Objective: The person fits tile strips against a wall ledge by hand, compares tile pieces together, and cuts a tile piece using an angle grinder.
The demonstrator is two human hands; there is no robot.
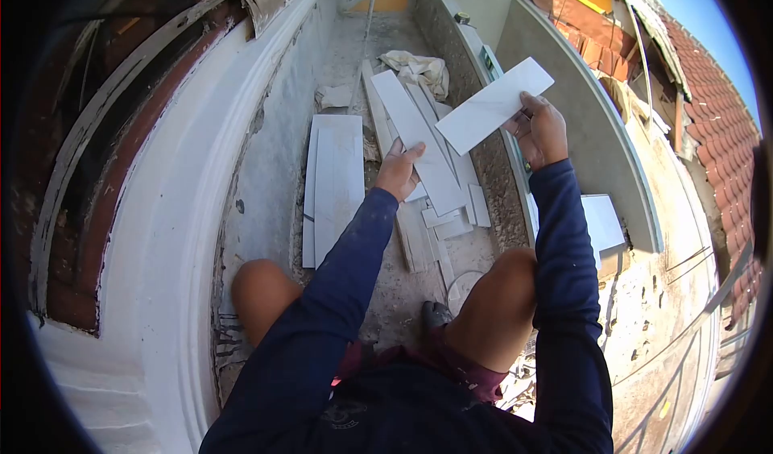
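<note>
My right hand [540, 131] grips a white rectangular tile [493, 106] at its right end, thumb on the face, and holds it tilted above the low wall. My left hand [399, 171] is closed on the edge of a long, narrow white tile strip [420, 136], which slants over the pieces on the floor. Beneath that strip lie more narrow strips and several small cut tile pieces [453, 227]. To the left of my left hand, a stack of large white tiles [339, 176] lies along the wall.
A crumpled cloth [419, 70] lies at the far end of the narrow floor. Wooden planks [414, 240] run under the strips. On the right stands a low wall [564, 91] with a ledge, where another white tile [602, 222] rests. A plastered wall [278, 124] borders the left.
</note>
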